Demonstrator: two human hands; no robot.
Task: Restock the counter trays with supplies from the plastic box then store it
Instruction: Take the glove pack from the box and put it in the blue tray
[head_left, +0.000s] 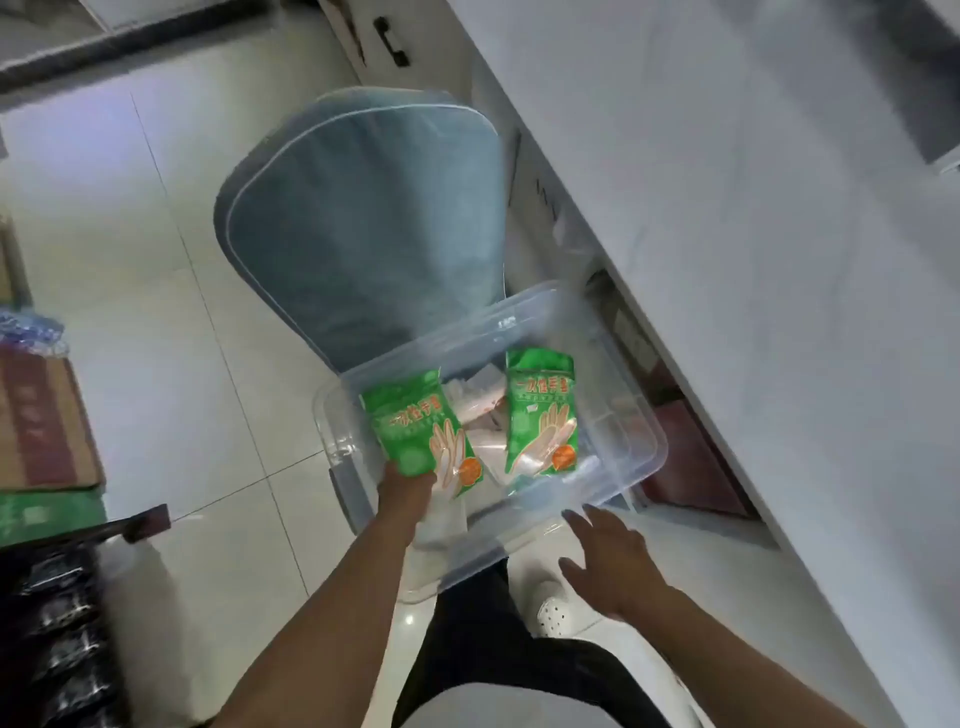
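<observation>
A clear plastic box (524, 535) rests on the seat of a blue-grey chair (363, 223) beside the white counter (753, 208). Inside it lie a green pack of disposable gloves (543, 410), small white sachets (480, 400) and other clear packets. My left hand (408, 486) reaches into the box from its near left corner and grips the bottom of a second green glove pack (415, 434), which stands tilted. My right hand (605, 556) hovers with fingers spread just outside the box's near right edge, holding nothing.
Cardboard boxes (41, 415) and black wrapped goods (57, 623) stand on the tiled floor at the left. Under the counter edge is an open shelf space with dark red items (691, 467). A white shoe (550, 608) shows below the box.
</observation>
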